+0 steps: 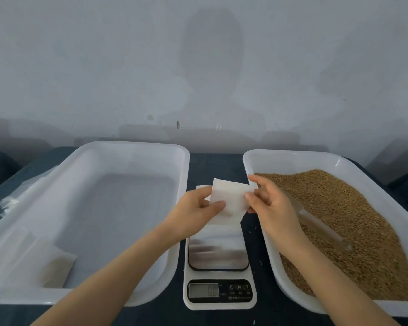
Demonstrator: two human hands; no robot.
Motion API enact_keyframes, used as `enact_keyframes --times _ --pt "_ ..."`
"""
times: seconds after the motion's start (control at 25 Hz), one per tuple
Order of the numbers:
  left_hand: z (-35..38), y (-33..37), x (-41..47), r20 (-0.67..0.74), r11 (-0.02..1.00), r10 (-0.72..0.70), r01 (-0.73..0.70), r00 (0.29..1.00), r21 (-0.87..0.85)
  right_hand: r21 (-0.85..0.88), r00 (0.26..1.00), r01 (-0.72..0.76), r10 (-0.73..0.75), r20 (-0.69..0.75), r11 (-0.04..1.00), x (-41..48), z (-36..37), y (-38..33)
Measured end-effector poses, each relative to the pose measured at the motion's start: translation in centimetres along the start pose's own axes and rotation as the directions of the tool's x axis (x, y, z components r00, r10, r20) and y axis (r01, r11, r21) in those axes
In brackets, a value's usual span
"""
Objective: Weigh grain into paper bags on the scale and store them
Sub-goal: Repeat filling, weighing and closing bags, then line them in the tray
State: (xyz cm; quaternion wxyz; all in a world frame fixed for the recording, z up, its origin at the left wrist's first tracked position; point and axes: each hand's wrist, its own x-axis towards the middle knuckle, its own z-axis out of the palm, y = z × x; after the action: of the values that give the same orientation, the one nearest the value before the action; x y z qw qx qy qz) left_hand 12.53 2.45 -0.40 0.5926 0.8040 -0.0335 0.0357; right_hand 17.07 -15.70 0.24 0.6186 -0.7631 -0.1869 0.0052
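Paper bag [229,198]: white, flat, held in the air over the far end of the scale [218,255], not touching the platform. Its lower edge overlaps the far edge of the platform in view.

Left hand [196,208]: pinches the bag's left edge, thumb on the near face and fingers [206,191] curled behind it.

Right hand [271,203]: pinches the bag's right edge between the thumb and fingers [253,178]; the index finger is extended along the top corner.

A second white paper edge [201,187] shows just behind the bag, beyond the scale. Cannot tell what it rests on.

Scale: steel platform bare. The display [204,290] at the near end is lit; the digits look like zero but are blurred.

Right of the scale: white tray [292,154] holding brown grain [351,220], heaped toward its far and right sides. A clear scoop [320,227] lies on the grain with its handle pointing toward the near right.

Left of the scale: second white tray [127,147], with one pale bag [57,267] lying flat in its near-left corner.

Further left of the scale, past that tray: crumpled clear plastic [21,191] on the dark worktop [212,165]. A few stray grains lie beside the scale.
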Motion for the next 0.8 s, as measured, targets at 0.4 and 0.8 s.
enact_keyframes --times 0.4,0.8 --pt "0.1 0.1 0.3 0.087 0.990 -0.095 0.085 0.992 0.108 -0.226 0.984 0.160 -0.138 0.113 0.961 -0.8 0.7 0.3" --pt "0.2 0.0 0.5 -0.034 0.998 -0.059 0.060 0.998 0.010 -0.242 0.958 0.287 -0.283 0.050 0.927 -1.1 1.1 0.6"
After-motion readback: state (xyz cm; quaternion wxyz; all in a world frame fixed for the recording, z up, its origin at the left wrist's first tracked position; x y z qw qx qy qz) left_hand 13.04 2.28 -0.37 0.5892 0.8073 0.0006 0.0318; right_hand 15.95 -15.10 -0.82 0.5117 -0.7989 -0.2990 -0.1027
